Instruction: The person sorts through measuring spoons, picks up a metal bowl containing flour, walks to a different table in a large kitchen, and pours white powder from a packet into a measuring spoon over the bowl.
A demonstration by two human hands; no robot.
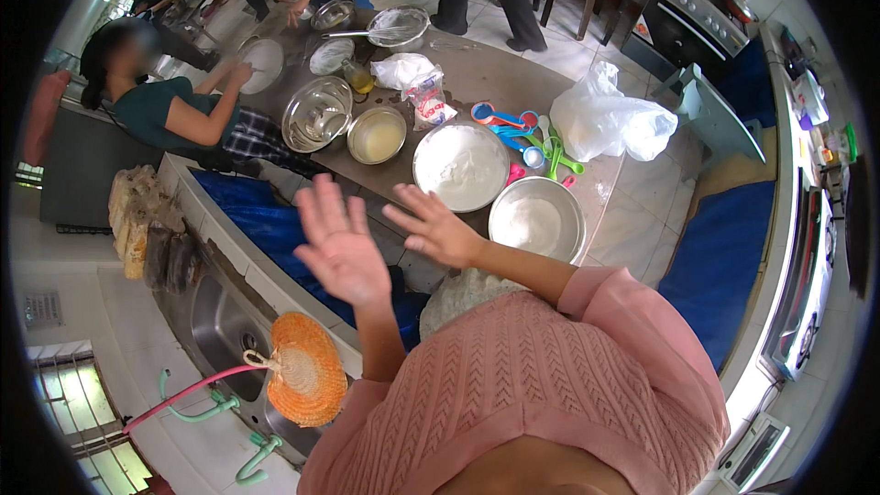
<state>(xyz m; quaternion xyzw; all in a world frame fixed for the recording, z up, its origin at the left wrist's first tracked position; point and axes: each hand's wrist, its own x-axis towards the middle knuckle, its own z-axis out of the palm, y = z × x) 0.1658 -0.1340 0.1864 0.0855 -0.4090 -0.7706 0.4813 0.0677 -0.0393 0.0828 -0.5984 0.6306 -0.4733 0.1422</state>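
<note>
Both hands are raised in front of my body with fingers spread, holding nothing. My left hand (340, 247) shows its palm, and my right hand (440, 227) is just beside it, near the table edge. Which arm is which is judged from the side of the body. Past the hands, a metal bowl of white batter or cream (460, 165) stands on the table (495, 75), touching or close to a metal bowl with a little pale residue (536, 220). A smaller bowl of pale yellow liquid (377, 136) and a large shiny bowl (316, 115) are farther left. Colourful measuring spoons (553, 155) lie right of the batter.
A white plastic bag (608, 117) lies at the table's right end. A whisk (388, 33) rests across a far bowl. A person in a green top (175, 110) works with a bowl at left. Behind my left arm are a sink (223, 316) and an orange woven fan (307, 369).
</note>
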